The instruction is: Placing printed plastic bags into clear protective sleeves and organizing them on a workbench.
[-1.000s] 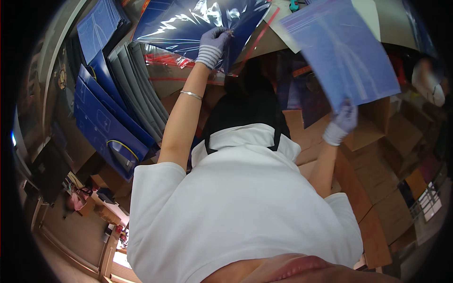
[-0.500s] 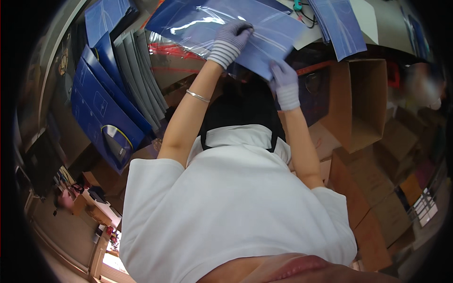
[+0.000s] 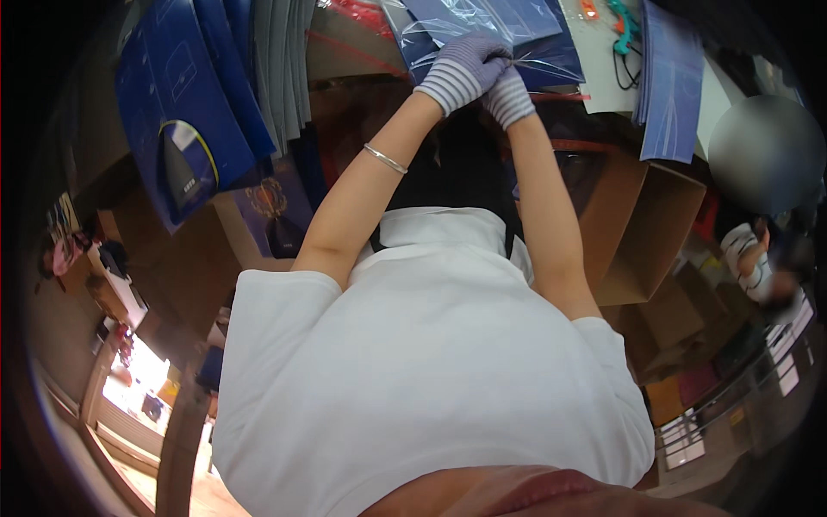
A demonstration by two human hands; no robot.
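Observation:
Both of my hands wear pale purple gloves with white-striped cuffs, and they meet at the near edge of a clear plastic bag (image 3: pixel 538 62) on the table. Blue printed sheets (image 3: pixel 532 24) show through and around the shiny film. My left hand (image 3: pixel 468 71) is closed, its thumb and fingers pinching the gathered film. Tucked against it, my right hand (image 3: pixel 508 96) also looks closed on the film, though the left hand hides most of its fingers. Creases in the plastic fan out from where the hands meet.
Blue folded boards (image 3: pixel 172 95) and grey boards (image 3: pixel 282 69) stand at the left. Blue printed sheets (image 3: pixel 672 86) overhang the table edge at the right, beside a teal tool (image 3: pixel 622 30) with a black cord. Below is an open cardboard box (image 3: pixel 655 233). Another person (image 3: pixel 754 263) is at far right.
My right hand has moved from the blue sheet's near corner to join my left. The bagged sheet now lies farther off, its film gathered between the hands. The view has shifted.

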